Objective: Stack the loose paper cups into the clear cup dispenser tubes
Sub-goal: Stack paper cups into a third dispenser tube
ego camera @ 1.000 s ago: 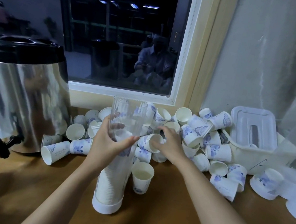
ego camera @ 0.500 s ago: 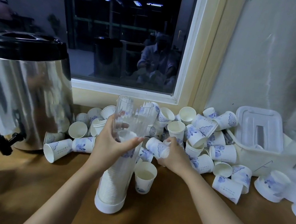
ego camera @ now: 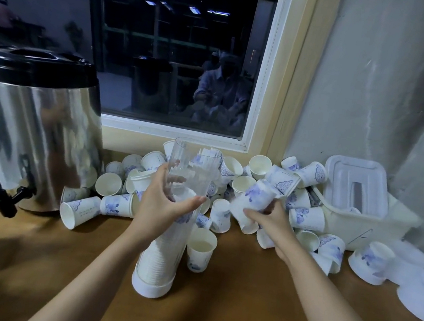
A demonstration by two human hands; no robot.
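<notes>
Paper cup (ego camera: 252, 202), gripped in my right hand (ego camera: 271, 223), lies tilted just right of and below the open mouth of the dispenser tube (ego camera: 164, 249); the tube stands near-upright on the table (ego camera: 237, 315), my left hand (ego camera: 160, 205) clasping its middle.

A steel urn (ego camera: 33, 133) with a black lid and tap stands far left on the wooden counter (ego camera: 237, 315). A white lidded plastic bin (ego camera: 357, 209) sits far right, below the wall, with a dark window (ego camera: 166, 52) behind.
</notes>
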